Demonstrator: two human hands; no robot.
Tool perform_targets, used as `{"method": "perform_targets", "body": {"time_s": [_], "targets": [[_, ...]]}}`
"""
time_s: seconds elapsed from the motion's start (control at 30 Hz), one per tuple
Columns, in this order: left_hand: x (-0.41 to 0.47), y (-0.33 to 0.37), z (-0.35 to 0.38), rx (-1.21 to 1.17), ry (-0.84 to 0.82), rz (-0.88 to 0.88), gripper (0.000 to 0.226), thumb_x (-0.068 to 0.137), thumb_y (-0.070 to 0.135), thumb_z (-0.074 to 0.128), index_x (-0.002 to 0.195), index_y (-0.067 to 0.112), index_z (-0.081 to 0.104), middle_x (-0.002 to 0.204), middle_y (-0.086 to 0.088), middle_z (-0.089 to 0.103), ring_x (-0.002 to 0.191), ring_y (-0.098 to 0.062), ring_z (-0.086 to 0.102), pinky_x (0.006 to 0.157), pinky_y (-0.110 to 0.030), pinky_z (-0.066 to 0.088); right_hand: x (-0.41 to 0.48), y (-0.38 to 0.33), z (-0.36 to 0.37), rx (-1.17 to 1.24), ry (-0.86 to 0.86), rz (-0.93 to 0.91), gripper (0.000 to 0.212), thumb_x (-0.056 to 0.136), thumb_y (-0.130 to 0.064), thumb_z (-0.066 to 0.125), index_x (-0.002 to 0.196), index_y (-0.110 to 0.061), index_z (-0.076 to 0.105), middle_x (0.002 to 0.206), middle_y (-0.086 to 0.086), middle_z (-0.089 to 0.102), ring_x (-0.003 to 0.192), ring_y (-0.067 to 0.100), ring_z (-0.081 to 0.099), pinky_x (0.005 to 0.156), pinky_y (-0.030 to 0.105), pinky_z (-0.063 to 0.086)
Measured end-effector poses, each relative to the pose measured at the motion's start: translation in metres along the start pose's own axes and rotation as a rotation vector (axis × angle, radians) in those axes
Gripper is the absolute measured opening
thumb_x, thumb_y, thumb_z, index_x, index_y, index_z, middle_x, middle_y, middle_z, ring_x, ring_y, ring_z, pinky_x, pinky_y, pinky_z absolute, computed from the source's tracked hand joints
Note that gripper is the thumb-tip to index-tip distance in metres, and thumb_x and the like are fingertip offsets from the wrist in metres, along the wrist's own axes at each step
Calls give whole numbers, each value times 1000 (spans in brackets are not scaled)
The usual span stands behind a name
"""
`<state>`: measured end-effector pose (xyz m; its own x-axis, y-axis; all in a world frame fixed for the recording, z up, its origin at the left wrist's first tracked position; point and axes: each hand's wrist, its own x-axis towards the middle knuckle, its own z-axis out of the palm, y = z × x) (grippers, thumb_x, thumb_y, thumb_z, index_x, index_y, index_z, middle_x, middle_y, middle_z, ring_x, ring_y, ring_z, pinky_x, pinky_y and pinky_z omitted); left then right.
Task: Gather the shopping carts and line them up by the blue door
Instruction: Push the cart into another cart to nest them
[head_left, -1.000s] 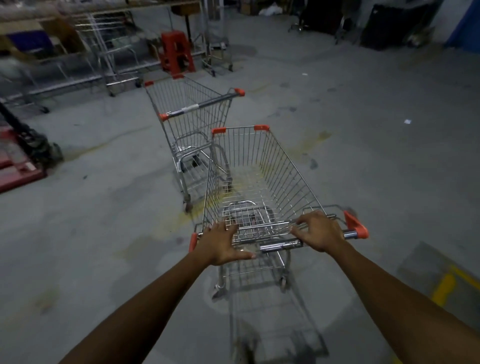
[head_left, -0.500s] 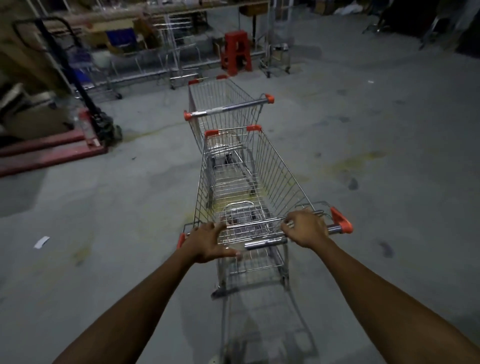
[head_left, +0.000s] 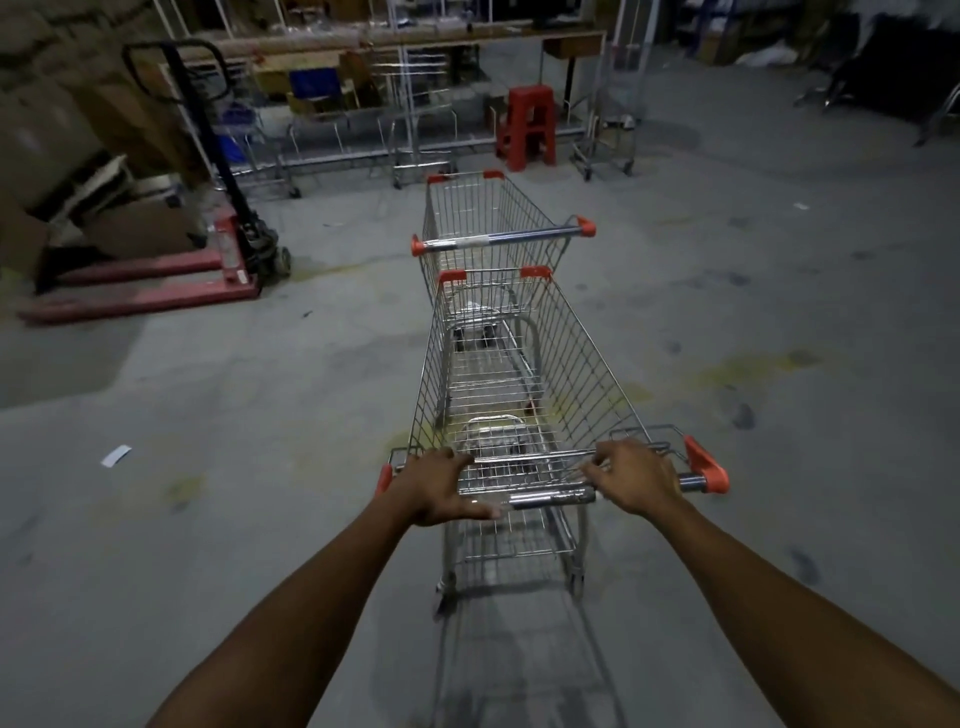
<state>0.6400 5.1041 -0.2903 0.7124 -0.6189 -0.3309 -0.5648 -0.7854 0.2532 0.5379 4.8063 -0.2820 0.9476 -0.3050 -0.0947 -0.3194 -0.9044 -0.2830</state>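
Observation:
A wire shopping cart with orange corner caps stands straight ahead of me. My left hand grips the left part of its handle bar, and my right hand grips the right part. Directly beyond it a second cart stands in line, its handle facing me. The near cart's front edge sits just under that handle, at the second cart's rear. No blue door is in view.
A red pallet jack lies on the floor at the left, with cardboard boxes behind it. A red plastic stool and metal racks line the back. A paper scrap lies on the grey concrete floor at the left.
The near cart has swung left and rolled forward. It now lines up behind the second cart, its front reaching that cart's rear. Both hands stayed on the handle.

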Motion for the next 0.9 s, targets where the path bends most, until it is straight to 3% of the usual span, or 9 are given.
{"method": "perform_targets", "body": {"time_s": [0.17, 0.33, 0.43, 0.67, 0.77, 0.9], "targets": [[18, -4, 0, 14, 21, -2, 122, 60, 105, 33, 155, 29, 28, 151, -15, 44, 137, -35, 41, 110, -63, 34, 20, 1, -3, -33, 8, 7, 31, 93, -56, 53, 96, -30, 71, 87, -8, 69, 74, 9, 60, 61, 26, 38], [37, -5, -8, 4, 14, 10, 116, 67, 103, 25, 156, 27, 26, 155, -19, 36, 141, -39, 36, 111, -68, 30, 44, -3, -10, -70, -45, 73, 26, 91, -35, 55, 109, -26, 71, 96, 1, 71, 80, 18, 64, 73, 34, 53], [46, -9, -21, -51, 58, 66, 99, 82, 91, 22, 154, 24, 33, 154, -20, 38, 140, -36, 37, 112, -58, 34, 58, -23, -12, -55, -44, 131, 37, 88, -28, 56, 124, -23, 65, 109, 8, 72, 95, 27, 66, 84, 37, 54], [53, -76, -83, -166, 235, 62, 94, 83, 88, 18, 139, 21, 54, 131, -11, 58, 120, -27, 52, 97, -44, 46, 103, -113, -4, 126, -32, 57, 48, 92, -34, 61, 136, -18, 54, 126, 11, 65, 114, 29, 60, 89, 36, 47], [55, -120, -107, -152, 289, 56, 85, 88, 82, 25, 133, 18, 58, 124, -10, 60, 113, -26, 54, 89, -39, 46, 128, -158, 4, 178, -18, 25, 48, 94, -35, 61, 138, -17, 53, 124, 11, 66, 109, 28, 62, 87, 35, 49], [73, -169, -129, -122, 299, 32, 71, 94, 74, 35, 131, 19, 60, 126, -9, 61, 116, -25, 53, 90, -39, 46, 160, -212, 15, 259, -39, -20, 47, 94, -33, 62, 138, -19, 51, 129, 10, 63, 105, 26, 64, 93, 41, 52]]}}
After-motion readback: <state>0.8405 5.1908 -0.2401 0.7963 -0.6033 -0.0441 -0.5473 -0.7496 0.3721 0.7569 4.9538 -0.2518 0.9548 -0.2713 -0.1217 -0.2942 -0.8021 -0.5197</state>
